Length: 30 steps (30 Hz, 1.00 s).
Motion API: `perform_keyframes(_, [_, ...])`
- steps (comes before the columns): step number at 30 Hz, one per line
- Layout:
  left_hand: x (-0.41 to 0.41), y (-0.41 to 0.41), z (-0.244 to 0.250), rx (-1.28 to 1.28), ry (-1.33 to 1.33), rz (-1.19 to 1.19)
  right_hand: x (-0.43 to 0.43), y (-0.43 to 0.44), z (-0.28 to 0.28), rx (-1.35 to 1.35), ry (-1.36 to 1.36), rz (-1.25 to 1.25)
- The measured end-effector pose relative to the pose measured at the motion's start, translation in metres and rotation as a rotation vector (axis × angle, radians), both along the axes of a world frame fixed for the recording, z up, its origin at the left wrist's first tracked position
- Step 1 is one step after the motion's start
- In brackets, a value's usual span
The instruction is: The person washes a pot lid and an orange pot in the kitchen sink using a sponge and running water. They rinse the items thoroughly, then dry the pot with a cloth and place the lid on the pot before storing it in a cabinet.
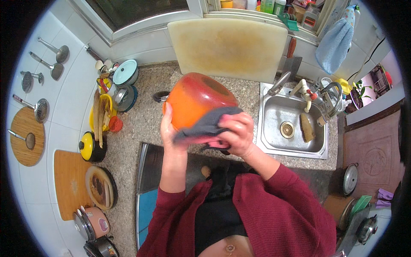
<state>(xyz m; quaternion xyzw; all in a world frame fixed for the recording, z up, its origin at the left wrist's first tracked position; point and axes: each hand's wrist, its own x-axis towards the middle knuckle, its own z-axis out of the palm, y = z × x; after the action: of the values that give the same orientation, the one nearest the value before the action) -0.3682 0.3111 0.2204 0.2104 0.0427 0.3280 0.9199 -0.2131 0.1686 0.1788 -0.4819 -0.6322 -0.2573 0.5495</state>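
An orange-red cooking pot point(192, 99) is held tilted on its side above the counter, its darkened base turned up and to the right. My left hand point(170, 128) grips the pot's left side, thumb against the orange wall. In my right hand point(237, 131) is a dark grey and pink cloth point(205, 127), pressed on the pot's lower outer wall; the hand and cloth are blurred. One dark loop handle point(160, 96) sticks out at the pot's left. The pot's inside faces away from view.
A stainless steel sink point(268, 138) with a loofah-like sponge point(307, 128) lies to the right. Behind the pot leans a large white cutting board point(228, 48), beside a cleaver point(291, 61). A yellow-lidded pot point(91, 146) and a yellow basin point(112, 110) stand left on the granite counter point(128, 128).
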Motion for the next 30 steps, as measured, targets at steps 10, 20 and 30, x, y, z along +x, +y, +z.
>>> perform_keyframes(10, [-0.002, -0.052, 0.006, 0.368, 0.286, 0.267, 0.018, 0.004, -0.047, -0.182, 2.255, 0.980])
perform_keyframes(20, [-0.024, -0.074, 0.028, 0.386, 0.317, 0.039, 0.040, 0.016, -0.047, -0.010, 1.965, 1.065])
perform_keyframes(30, [-0.039, -0.062, 0.009, 1.105, 0.674, -0.033, 0.124, 0.069, 0.035, -0.728, 1.120, 0.551])
